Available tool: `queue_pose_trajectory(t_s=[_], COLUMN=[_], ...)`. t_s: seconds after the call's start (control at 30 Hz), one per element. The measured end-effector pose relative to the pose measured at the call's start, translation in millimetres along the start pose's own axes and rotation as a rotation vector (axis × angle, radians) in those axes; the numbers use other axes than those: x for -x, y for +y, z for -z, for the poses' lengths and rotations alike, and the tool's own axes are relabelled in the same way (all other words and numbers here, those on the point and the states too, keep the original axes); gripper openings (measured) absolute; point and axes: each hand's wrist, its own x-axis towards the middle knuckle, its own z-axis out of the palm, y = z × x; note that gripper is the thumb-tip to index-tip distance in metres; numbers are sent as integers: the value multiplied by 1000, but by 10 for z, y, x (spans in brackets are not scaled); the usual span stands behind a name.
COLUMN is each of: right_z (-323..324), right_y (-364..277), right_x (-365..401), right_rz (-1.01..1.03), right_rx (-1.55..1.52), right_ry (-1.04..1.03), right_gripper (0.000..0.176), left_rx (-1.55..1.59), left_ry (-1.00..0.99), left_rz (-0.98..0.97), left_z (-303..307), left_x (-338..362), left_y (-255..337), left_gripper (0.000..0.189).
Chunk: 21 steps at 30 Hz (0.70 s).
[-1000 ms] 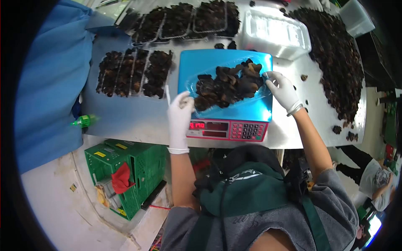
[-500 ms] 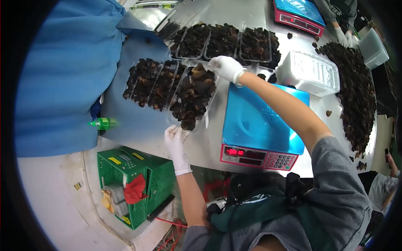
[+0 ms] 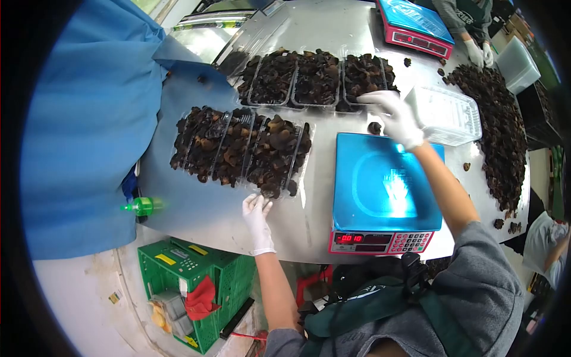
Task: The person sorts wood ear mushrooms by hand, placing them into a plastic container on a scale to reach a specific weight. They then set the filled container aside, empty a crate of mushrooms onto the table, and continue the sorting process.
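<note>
Gloved in white, my left hand is at the near edge of a clear tray of dark dried pieces, its fingers bent together at the rim. My right hand, slightly blurred, hovers above the far edge of the blue-topped scale, fingers spread and nothing seen in them. The scale's platform bears nothing, and its red display reads about -0.010. Beyond my hands stands a back row of filled clear trays. A stack of clear containers sits to the right of my right hand.
A long pile of dark pieces lies at the right. Behind it are a co-worker's gloved hands and a second scale. A green bottle stands by the blue cloth. Green crates are below the table's edge.
My right hand has left the front tray's far end and moved right, over toward the scale. That tray now sits closer in line with its row. The camera view has shifted slightly.
</note>
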Motion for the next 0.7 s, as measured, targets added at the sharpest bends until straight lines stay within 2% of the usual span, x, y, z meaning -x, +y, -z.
queue_pose_trajectory(t_s=[0.03, 0.1, 0.17, 0.2, 0.23, 0.3, 0.37, 0.4, 0.43, 0.47, 0.5, 0.53, 0.57, 0.6, 0.63, 0.67, 0.7], right_z=[301, 809, 1262, 1407, 1483, 1584, 1631, 1698, 1752, 1721, 1747, 1803, 1784, 1832, 1746, 1770, 1703], right_y=[139, 685, 934, 1082, 1113, 1269, 1365, 1356, 1320, 1493, 1372, 1295, 1444, 1333, 1538, 1350, 1293], right_x=[147, 591, 940, 1115, 1190, 1312, 1261, 1184, 1115, 1096, 1024, 927, 917, 873, 880, 887, 860], right_rz=[-103, -28, -53, -160, -154, -193, -85, -115, -255, -281, -411, -440, -389, -358, -357, -267, -252], right_rx=[-40, 348, 645, 567, 361, 326, 313, 260, 229, 186, 176, 182, 235, 297, 296, 308, 449], right_ry=[65, 273, 120, -36, -87, -135, -162, -248, -304, -316, -315, -393, -421, -411, -395, -281, -232], right_gripper=[27, 29, 28, 27, 22, 18, 18, 20, 23, 28, 32, 35, 38, 41, 40, 34, 23], left_rx=[-20, -33, -47, -67, -35, 30, 39, -7, -51, -110, -165, -207, -246, -283, -321, -287, -255], left_ry=[-4, 5, 10, -3, -18, -78, -133, -98, -64, -14, 57, 77, 96, 105, 120, 106, 99], left_rz=[-1, -6, -3, -10, -22, -40, -41, -70, -103, -120, -154, -197, -240, -242, -245, -298, -351], left_z=[9, -13, -21, -8, 37, 100, 165, 200, 222, 169, 139, 69, -4, -1, -64, -230, -345], left_x=[8, 26, 22, 26, 23, 4, 19, 61, 112, 241, 360, 558, 733, 790, 836, 928, 1030], left_y=[-7, -18, -3, 4, 2, -34, -50, -74, -77, -8, 31, 100, 157, 174, 193, 207, 233], left_gripper=[25, 25, 25, 28, 29, 32, 33, 33, 32, 33, 35, 36, 37, 36, 36, 35, 33])
